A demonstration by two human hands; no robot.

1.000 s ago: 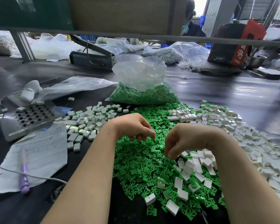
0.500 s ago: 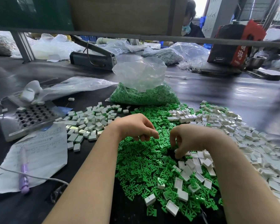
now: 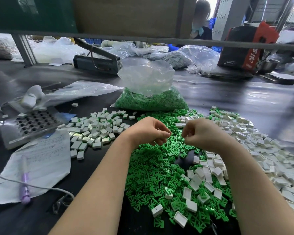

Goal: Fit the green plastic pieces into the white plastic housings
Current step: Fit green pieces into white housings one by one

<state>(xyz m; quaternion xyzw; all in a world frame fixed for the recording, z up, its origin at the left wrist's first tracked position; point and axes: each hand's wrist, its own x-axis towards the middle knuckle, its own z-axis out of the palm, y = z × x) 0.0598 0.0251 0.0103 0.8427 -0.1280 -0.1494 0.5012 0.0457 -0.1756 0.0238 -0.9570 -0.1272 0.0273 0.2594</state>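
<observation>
A wide heap of loose green plastic pieces [image 3: 153, 167] covers the black table in front of me. Open white housings [image 3: 261, 146] lie piled to its right, and several lie on the green heap near me [image 3: 209, 177]. My left hand [image 3: 148, 131] and my right hand [image 3: 202, 133] hover close together over the far part of the heap. Both are curled with thumb against fingertips. Whatever lies inside the fingers is hidden. A group of white housings with green showing [image 3: 95, 129] lies to the left.
A clear bag of green pieces [image 3: 151, 99] stands behind the heap. At the left are a metal block with holes [image 3: 34, 122], a written sheet [image 3: 46, 160], a purple pen [image 3: 25, 189] and a cable [image 3: 41, 187]. A shelf rail [image 3: 210, 43] crosses overhead. A person [image 3: 200, 22] sits beyond it.
My right hand has lifted off the white housings near me and moved up and left towards my left hand. The left hand has shifted slightly right. Both are now almost touching.
</observation>
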